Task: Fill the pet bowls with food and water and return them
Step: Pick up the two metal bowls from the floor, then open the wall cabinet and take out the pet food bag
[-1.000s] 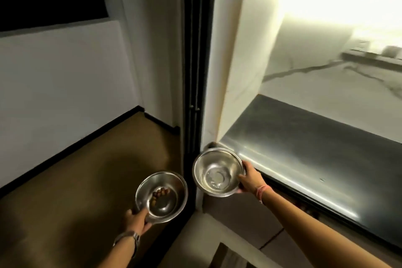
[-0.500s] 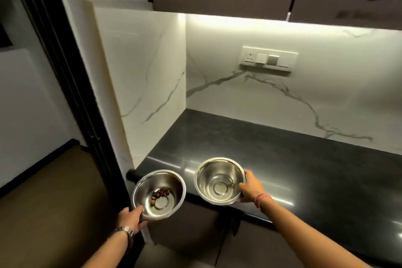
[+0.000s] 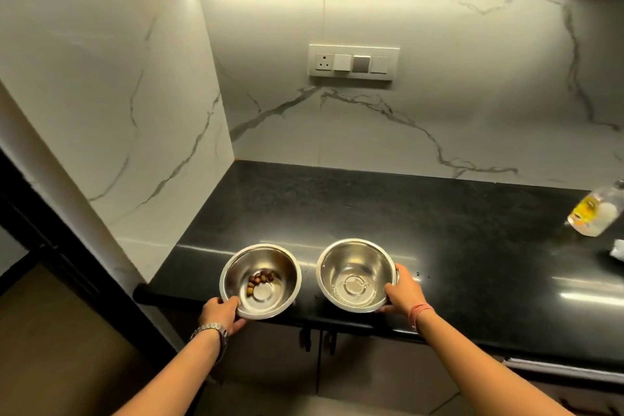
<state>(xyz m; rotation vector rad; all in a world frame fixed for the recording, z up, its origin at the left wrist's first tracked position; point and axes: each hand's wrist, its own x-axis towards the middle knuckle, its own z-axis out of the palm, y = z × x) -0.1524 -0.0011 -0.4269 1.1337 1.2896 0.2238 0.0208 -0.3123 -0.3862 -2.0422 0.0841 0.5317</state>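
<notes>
Two steel pet bowls are held over the front edge of a black countertop [image 3: 388,213]. My left hand [image 3: 221,312] grips the near rim of the left bowl [image 3: 280,267], which holds a few brown food pellets [image 3: 259,280]. My right hand [image 3: 403,292] grips the right rim of the right bowl [image 3: 341,267], which has only a thin film of water at its bottom. I cannot tell whether the bowls touch the counter.
A clear bottle with a yellow label [image 3: 596,213] stands at the counter's far right, with a white scrap [image 3: 618,250] near it. A marble side wall [image 3: 111,118] bounds the counter on the left. A socket panel [image 3: 353,64] sits on the back wall, and cabinets hang overhead.
My view has swung right from the doorway to face the counter. Both bowls have come forward over the counter's front edge, still in my hands.
</notes>
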